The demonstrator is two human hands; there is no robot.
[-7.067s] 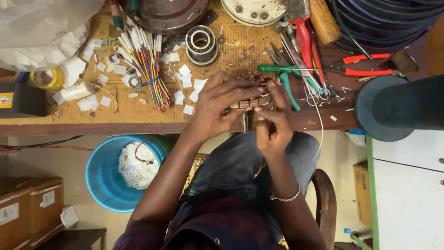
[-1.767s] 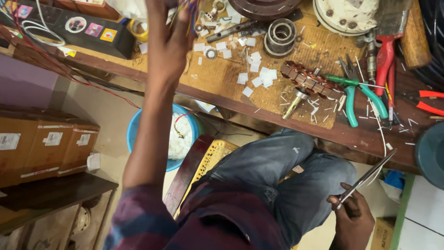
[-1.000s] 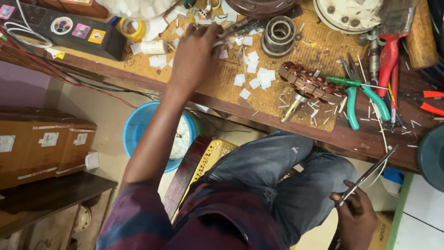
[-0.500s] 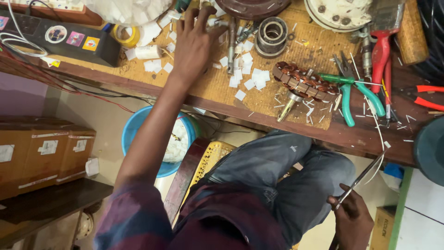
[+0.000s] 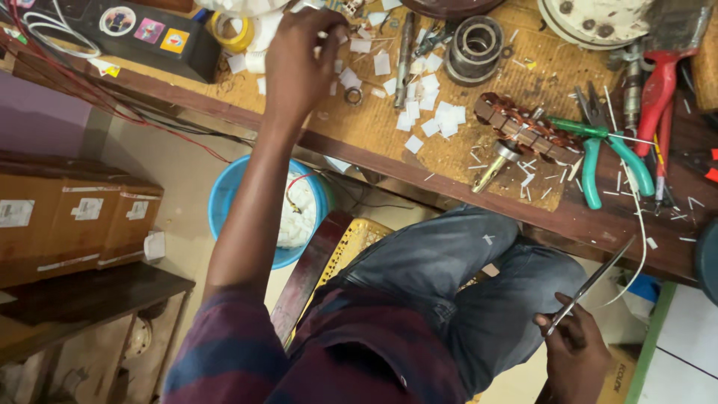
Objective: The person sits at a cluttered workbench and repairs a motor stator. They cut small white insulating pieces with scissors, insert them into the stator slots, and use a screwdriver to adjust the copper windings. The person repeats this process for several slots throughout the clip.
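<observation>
My left hand point(image 5: 298, 66) reaches up over the wooden workbench point(image 5: 359, 142), fingers curled and pinched on a small white paper slip point(image 5: 323, 34) among several scattered slips point(image 5: 430, 120). Low beside my knee, my right hand point(image 5: 574, 350) grips a thin metal blade point(image 5: 594, 283) that points up toward the bench, and a white wire point(image 5: 636, 247) loops past it. A copper-wound motor armature point(image 5: 520, 135) with a steel shaft lies on the bench, untouched, between the two hands.
Green-handled pliers point(image 5: 598, 161) and a red-handled tool point(image 5: 658, 86) lie right of the armature. A metal ring part point(image 5: 475, 45), a yellow tape roll point(image 5: 228, 30) and a black box point(image 5: 142, 34) sit along the top. Below are a blue bucket point(image 5: 235, 191) and cardboard boxes point(image 5: 75, 217).
My left hand dropped from raised in the air onto the bench, lay flat there, and now has curled its fingers over the paper slips. My right hand has stayed low with the blade.
</observation>
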